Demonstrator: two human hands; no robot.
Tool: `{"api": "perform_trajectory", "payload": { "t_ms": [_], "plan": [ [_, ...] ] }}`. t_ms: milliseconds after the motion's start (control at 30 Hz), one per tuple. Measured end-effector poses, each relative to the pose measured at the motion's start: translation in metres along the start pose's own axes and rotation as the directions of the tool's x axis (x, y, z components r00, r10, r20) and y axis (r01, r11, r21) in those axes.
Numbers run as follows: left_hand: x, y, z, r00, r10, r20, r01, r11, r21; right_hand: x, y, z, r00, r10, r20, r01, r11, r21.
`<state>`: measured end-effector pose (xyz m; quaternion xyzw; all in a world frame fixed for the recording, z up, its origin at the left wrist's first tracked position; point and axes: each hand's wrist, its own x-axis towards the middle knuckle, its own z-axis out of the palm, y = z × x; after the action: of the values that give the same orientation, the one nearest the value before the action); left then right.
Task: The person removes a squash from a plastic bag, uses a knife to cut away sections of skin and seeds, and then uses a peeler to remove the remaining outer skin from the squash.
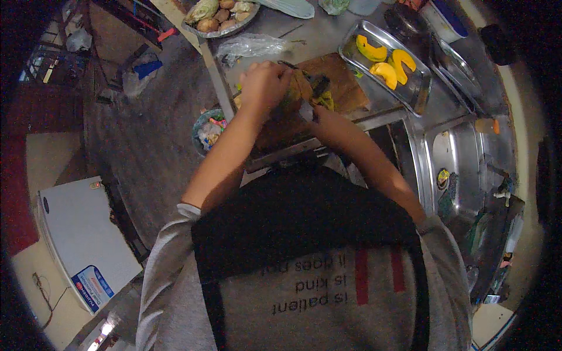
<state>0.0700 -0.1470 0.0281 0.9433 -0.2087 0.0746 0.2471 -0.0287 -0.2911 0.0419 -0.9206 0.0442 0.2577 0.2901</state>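
Observation:
Over the wooden cutting board (347, 83), my left hand (265, 83) is curled around the far side of a brownish-green piece that looks like squash (299, 87). My right hand (324, 118) is close to the board's near side, its fingers blurred and mostly hidden. A pale blade, apparently a knife (306, 112), shows at that hand against the piece. Dark and yellow scraps of peel (324, 98) lie on the board just beyond. A slim dark object (287, 65) shows by my left fingertips; I cannot tell what it is.
Yellow squash pieces (386, 74) lie in a steel tray (419, 98) at right. Crumpled clear plastic (254, 46) and a bowl of root vegetables (219, 19) are beyond the board. A steel sink (459, 149) is at right; a bin with wrappers (202, 116) stands below left.

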Motion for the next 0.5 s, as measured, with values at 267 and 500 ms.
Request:
{"api": "perform_trajectory", "payload": {
  "t_ms": [267,500],
  "plan": [
    [0.000,-0.009,0.018,0.999,-0.024,0.029,0.028,0.984,-0.178,-0.005,-0.012,-0.003,0.997,0.067,0.038,-0.067,0.998,0.008],
    [0.006,-0.017,0.024,0.999,-0.031,0.034,0.035,0.989,-0.142,0.010,-0.010,0.015,0.993,0.104,0.058,-0.111,0.985,0.130]
  ]
}}
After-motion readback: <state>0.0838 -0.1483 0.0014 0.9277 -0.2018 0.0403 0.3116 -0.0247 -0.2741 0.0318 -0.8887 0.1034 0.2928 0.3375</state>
